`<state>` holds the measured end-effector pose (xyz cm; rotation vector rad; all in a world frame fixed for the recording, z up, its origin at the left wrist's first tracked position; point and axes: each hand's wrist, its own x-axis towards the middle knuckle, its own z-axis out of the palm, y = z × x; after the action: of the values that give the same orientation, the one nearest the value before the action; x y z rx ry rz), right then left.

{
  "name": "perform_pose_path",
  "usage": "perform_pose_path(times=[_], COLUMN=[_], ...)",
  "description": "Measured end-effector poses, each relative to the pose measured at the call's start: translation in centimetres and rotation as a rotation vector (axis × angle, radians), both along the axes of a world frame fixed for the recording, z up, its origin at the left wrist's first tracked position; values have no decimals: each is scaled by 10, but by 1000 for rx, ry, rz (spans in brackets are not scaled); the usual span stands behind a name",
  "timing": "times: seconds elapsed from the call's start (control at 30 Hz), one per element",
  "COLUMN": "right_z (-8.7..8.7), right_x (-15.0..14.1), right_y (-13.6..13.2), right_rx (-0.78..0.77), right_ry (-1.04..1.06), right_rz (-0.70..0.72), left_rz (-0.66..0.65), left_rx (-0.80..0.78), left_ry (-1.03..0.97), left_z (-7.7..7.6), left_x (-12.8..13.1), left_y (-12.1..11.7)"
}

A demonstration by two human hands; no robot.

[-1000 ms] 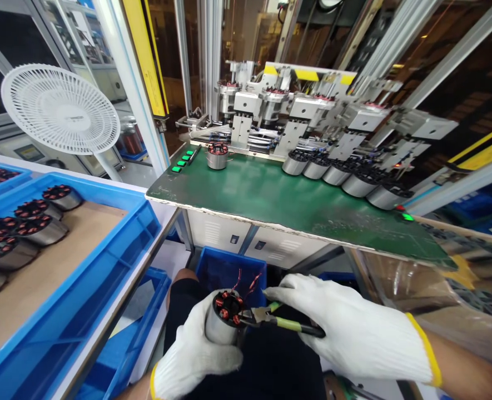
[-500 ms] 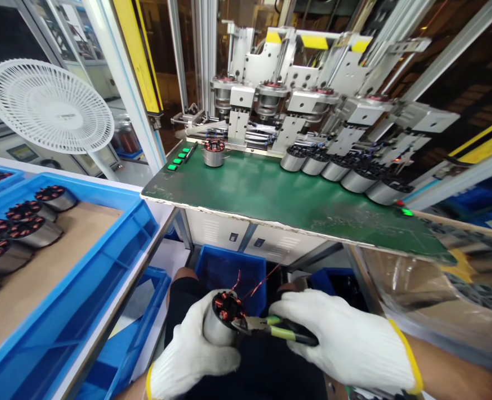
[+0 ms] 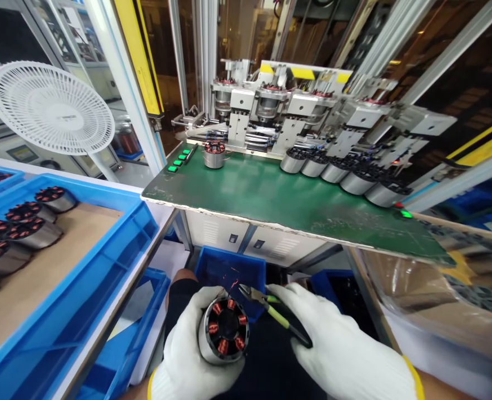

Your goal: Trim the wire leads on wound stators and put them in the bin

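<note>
White-gloved left hand (image 3: 187, 341) clasps a stator (image 3: 223, 345), underside hidden; right hand (image 3: 339, 330) grips pliers (image 3: 259, 296), upper handle (image 3: 273, 299) perhaps mostly covered.

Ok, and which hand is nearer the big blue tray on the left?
Left. The left hand, around the stator, is to the right of the tray and apart from it; the right hand, holding the pliers, is farther right.

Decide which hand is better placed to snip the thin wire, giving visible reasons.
Probably the right hand: it holds the pliers, their tips close to the wire, while the left hand holds the copper-wound cylinder.
</note>
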<state>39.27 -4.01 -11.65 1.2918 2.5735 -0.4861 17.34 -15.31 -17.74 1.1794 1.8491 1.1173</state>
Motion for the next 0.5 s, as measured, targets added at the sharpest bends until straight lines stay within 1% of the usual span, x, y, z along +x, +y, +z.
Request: perform_pose_path(times=[0.23,0.33,0.5], right_z=[14,14,11], right_x=[-14,-15,-14], right_y=[-3,-5,-5], right_rx=[-83,-93,-100], right_ry=[-25,6,50], right_rz=[-62,-47,-18], left_rz=[-11,-28,-72], left_rx=[87,104,106], left_ry=[198,229,220], left_z=[5,7,9], left_x=[9,9,9], left_y=[2,4,5])
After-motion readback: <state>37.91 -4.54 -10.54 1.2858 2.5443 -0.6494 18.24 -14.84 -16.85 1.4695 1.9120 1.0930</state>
